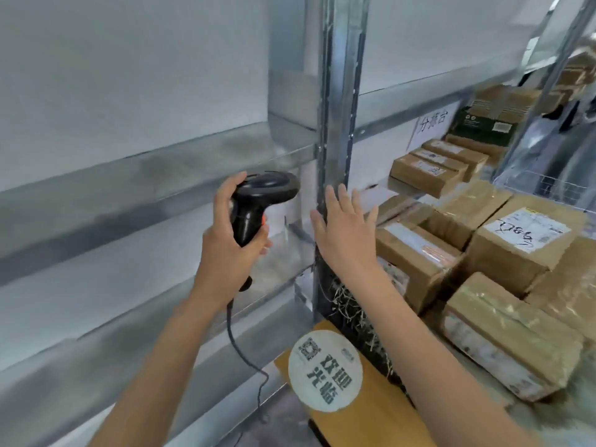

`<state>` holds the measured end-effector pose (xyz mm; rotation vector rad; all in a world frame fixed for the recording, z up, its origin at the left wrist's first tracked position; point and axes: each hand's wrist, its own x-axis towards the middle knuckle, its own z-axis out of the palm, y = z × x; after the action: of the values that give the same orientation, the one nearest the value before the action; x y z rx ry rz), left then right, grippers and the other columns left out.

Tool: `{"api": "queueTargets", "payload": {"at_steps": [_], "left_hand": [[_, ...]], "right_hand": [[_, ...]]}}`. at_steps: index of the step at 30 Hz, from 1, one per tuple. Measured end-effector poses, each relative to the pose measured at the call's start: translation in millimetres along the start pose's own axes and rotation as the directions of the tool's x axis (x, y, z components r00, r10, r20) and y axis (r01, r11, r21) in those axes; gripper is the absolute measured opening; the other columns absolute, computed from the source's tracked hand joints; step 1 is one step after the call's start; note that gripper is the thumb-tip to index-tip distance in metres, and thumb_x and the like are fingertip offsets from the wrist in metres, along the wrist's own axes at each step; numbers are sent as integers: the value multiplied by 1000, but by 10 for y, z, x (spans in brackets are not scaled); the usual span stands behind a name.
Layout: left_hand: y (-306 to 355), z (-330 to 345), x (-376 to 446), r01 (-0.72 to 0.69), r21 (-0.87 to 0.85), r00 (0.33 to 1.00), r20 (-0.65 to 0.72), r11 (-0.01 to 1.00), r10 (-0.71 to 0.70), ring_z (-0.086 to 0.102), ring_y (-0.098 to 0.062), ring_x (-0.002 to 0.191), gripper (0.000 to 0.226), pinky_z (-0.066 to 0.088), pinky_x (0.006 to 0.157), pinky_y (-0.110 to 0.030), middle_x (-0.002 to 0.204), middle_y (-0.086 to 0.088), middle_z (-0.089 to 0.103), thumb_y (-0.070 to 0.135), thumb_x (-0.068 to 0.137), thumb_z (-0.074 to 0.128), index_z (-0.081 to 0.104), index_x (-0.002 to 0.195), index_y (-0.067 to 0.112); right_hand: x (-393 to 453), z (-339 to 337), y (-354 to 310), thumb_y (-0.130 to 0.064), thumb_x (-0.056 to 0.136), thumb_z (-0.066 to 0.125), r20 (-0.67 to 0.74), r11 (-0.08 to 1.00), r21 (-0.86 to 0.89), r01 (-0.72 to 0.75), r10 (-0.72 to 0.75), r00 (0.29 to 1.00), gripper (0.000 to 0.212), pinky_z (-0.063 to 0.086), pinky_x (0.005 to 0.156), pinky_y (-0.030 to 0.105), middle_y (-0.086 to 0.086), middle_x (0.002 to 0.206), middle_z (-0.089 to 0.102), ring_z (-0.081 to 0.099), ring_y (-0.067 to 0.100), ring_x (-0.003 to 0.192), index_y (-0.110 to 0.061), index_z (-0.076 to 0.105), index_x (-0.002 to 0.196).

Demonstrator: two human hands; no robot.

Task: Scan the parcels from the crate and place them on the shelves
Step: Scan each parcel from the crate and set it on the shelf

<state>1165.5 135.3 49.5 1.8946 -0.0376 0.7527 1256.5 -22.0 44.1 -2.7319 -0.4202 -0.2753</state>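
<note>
While the left hand (230, 240) grips the black scanner (258, 204) by its handle, head aimed at the steel post (338, 124), the right hand (346, 233) is held out flat, fingers straight and spread, holding nothing. It sits in front of the post; whether it touches the steel I cannot tell.

No crate shows in this view. Many parcels (416, 256) already lie on the right-hand shelf (477, 391), packed side by side and stacked, with more on the level (400, 185) behind. So a good share of the work looks done, though how many parcels are left in the crate cannot be judged from here. With no parcel in either hand, I take this as a gap between one placing and the next fetch.

The left bay (161, 162) shows bare metal levels, and that is where the open room lies. The right bay is crowded near the post, so a new parcel there would have to go on top of others or further back. The post stands between the two bays, and its edges, like the shelf lips, are hard steel close to both hands. The scanner's cord (240, 353) hangs down near the lower lip and could snag. A round sign (325, 371) on a yellow board (371, 411) stands low by the post's foot.
</note>
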Motion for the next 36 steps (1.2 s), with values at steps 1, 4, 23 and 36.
{"api": "queueTargets", "payload": {"at_steps": [1,4,23,36], "left_hand": [[17,-130,-29,-5,28,999,-33,1000,6,75,-17,72,84,59,69,-19,109,9,70,-1,95,68,37,128,70],[68,-572,-147,-5,102,992,-121,995,17,75,-17,71,83,59,70,-20,100,9,71,0,96,67,36,129,69],[654,-3709,-2377,261,357,717,-694,897,67,74,-19,73,85,58,68,-19,99,11,72,-4,95,63,36,131,67],[1130,-4883,-4109,413,371,526,-843,832,114,74,-17,79,88,62,72,-26,118,1,66,-5,95,65,32,134,66]], "right_hand": [[-11,35,-143,-44,108,28,9,999,29,43,-43,999,59,3,122,57,4,168,13,5,26,155,-18,16,160],[-69,142,-606,-44,108,24,55,982,85,171,-176,983,59,-1,123,55,4,168,11,4,26,156,-19,14,160],[-2015,495,-3873,-45,108,24,158,594,413,691,-793,588,59,-2,125,47,0,169,5,-1,19,156,-21,13,160],[-3836,880,-5294,-52,106,27,174,406,444,799,-914,368,63,2,123,52,3,169,7,2,27,156,-26,11,160]]}}
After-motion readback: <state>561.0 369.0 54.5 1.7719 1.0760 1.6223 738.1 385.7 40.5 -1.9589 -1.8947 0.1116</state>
